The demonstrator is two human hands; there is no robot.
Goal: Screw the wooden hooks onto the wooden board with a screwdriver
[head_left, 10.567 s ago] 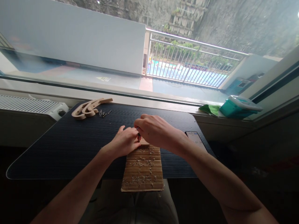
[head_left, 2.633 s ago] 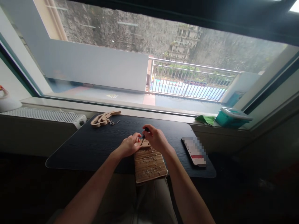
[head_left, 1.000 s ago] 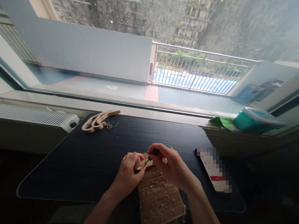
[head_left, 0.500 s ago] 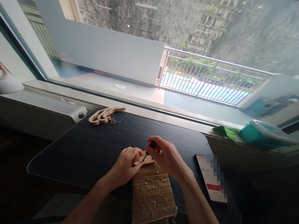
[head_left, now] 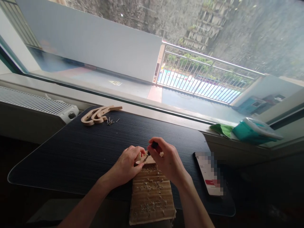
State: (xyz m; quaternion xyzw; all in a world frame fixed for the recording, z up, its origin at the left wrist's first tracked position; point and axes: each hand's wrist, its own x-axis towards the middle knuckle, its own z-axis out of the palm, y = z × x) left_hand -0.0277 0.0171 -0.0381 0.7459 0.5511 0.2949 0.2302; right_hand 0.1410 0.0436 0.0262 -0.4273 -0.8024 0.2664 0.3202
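A pale wooden hook [head_left: 150,159] lies across the far end of a worn board [head_left: 152,196] that is pitted with many small holes. My left hand [head_left: 129,161] is closed around the hook's left end, thumb on the near side. In my right hand [head_left: 166,155] is a screwdriver [head_left: 148,153] with a dark handle, gripped by fingers and thumb. Its shaft slants down to the left and its tip meets the hook near my left thumb. Whether a screw sits under the tip is too small to tell.
Curved wooden hooks [head_left: 95,115] and several loose screws [head_left: 111,121] lie at the far left of the dark table [head_left: 71,152]. A phone [head_left: 209,177] rests at the right. Beyond stand a radiator [head_left: 47,104], a window ledge, a green cloth [head_left: 222,129] and a teal container [head_left: 251,133].
The head view has shifted, so the scene sits further left and slightly higher. Both hands keep their holds, with the screwdriver still against the hook.
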